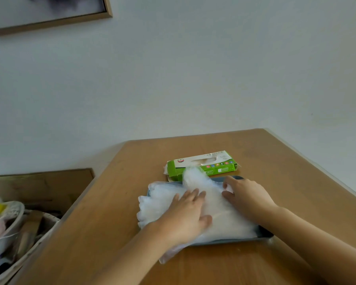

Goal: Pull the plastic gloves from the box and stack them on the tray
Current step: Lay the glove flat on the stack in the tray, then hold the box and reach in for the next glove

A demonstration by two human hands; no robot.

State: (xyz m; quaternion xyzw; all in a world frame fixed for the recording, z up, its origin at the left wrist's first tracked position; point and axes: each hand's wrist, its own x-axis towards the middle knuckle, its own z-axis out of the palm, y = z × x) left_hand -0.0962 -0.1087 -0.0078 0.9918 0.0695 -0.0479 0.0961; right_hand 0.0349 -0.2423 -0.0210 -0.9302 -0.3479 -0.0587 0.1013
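Gloves over mostly hidden tray

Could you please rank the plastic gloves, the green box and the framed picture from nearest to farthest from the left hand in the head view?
1. Plastic gloves: directly under the left hand, touching it.
2. Green box: just beyond, slightly right.
3. Framed picture: far off, upper left.
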